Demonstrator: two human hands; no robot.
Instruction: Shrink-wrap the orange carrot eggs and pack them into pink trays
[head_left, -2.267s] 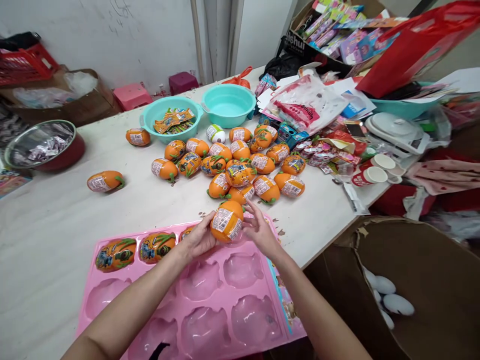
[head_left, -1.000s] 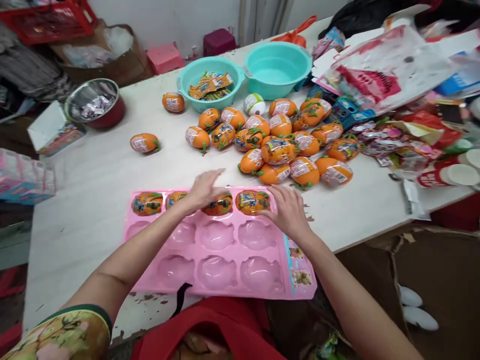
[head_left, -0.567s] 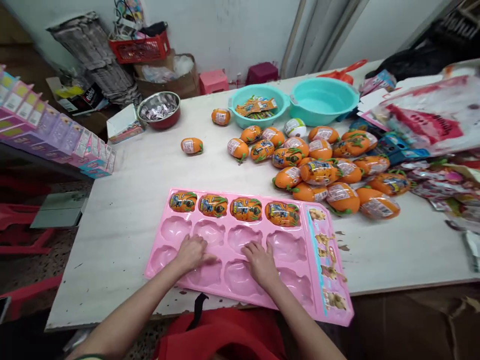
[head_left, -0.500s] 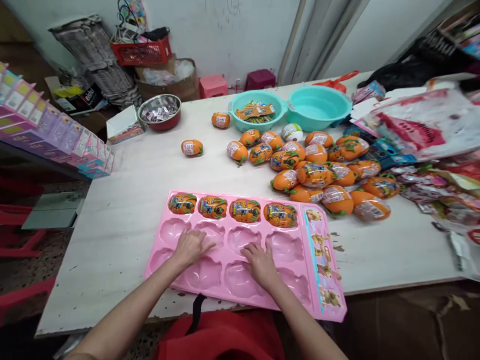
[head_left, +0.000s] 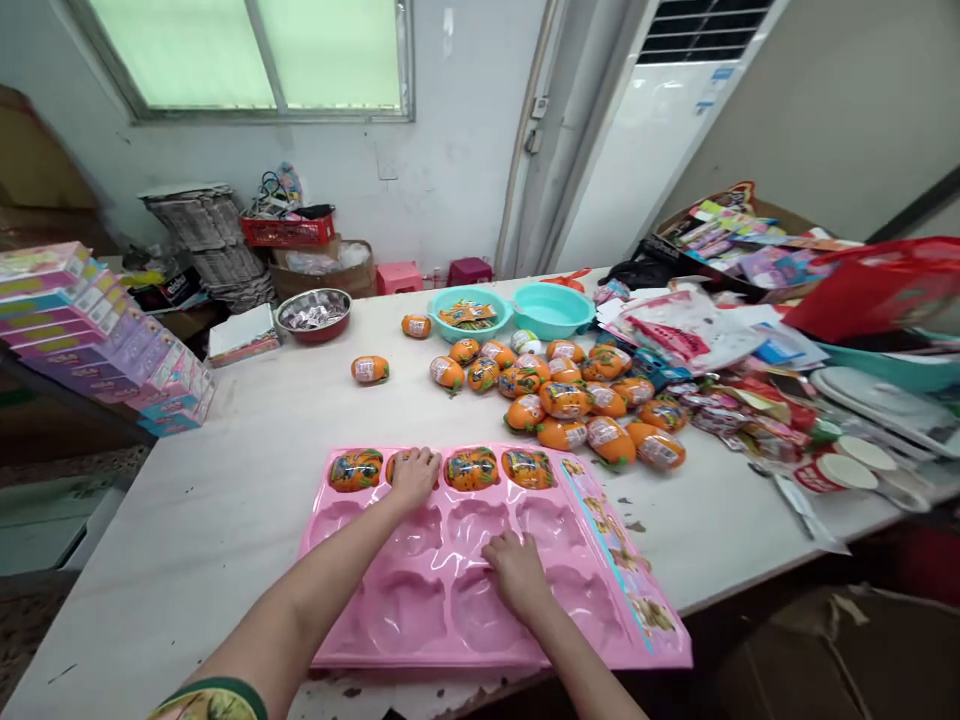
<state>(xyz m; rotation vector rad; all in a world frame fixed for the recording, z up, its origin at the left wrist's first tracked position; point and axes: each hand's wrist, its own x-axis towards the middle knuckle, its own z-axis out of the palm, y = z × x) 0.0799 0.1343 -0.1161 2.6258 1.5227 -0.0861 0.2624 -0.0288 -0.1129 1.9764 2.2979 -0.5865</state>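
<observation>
A pink moulded plastic tray (head_left: 442, 565) lies at the near side of the table, with a printed strip along its right side. Orange carrot-like plastic eggs in clear wrap fill its far row, among them the egg (head_left: 471, 468) third from left. Over the second egg of that row rests my left hand (head_left: 416, 477), fingers laid across it and partly hiding it. My right hand (head_left: 517, 570) touches the tray around the middle row, fingers loosely bent and apart, holding nothing. The hollows of the middle and near rows contain no eggs.
Several loose orange eggs (head_left: 566, 400) lie beyond the tray to the right. Behind them stand two turquoise basins (head_left: 553, 308) and a metal bowl (head_left: 313, 314). Stacked boxes (head_left: 97, 340) rise at left. Bags (head_left: 690, 325) and paper cups (head_left: 836, 472) crowd the right side.
My left hand has moved forward from the middle row onto the second egg of the far row. My right hand stays on the tray. The view has tilted up, showing the window.
</observation>
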